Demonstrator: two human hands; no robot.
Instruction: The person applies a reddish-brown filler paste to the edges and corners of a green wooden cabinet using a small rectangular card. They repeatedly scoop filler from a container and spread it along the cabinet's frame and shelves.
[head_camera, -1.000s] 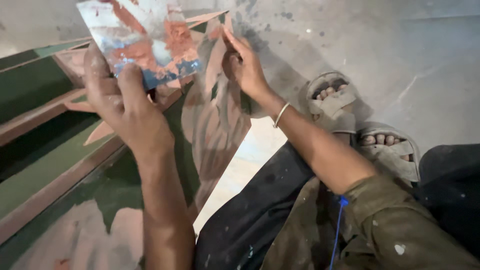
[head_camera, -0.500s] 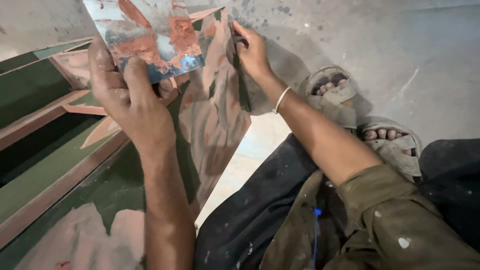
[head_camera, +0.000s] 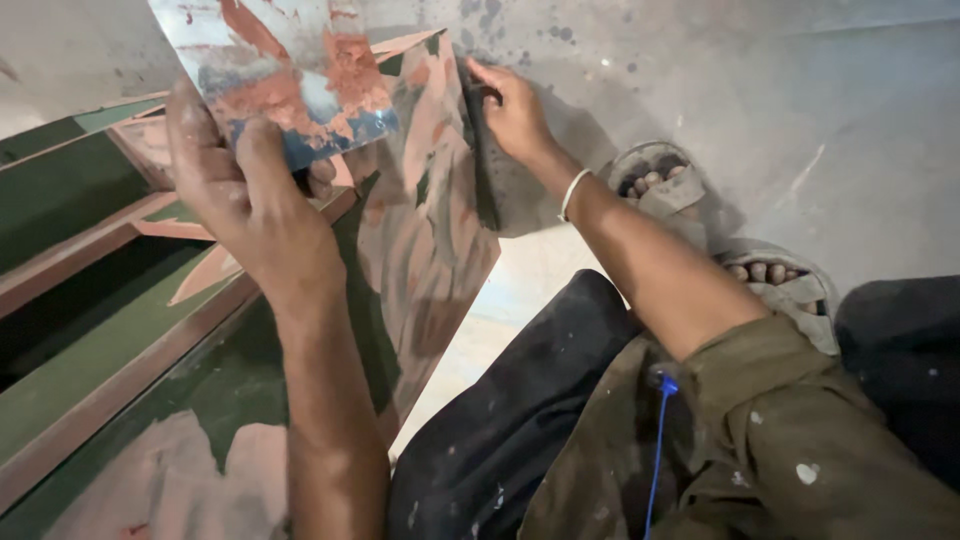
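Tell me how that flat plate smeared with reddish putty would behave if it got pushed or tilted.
The plate looks thin and stiff, holding flat in the left hand, so probably light. Its smooth surface may be slippery, and the putty could slide off if tilted.

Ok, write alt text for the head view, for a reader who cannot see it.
Seen from above, the left hand holds up a flat metal plate smeared with reddish filler, while the right hand presses a dark scraper against a green panel patched with the same filler. Sandalled feet rest on the grey floor.
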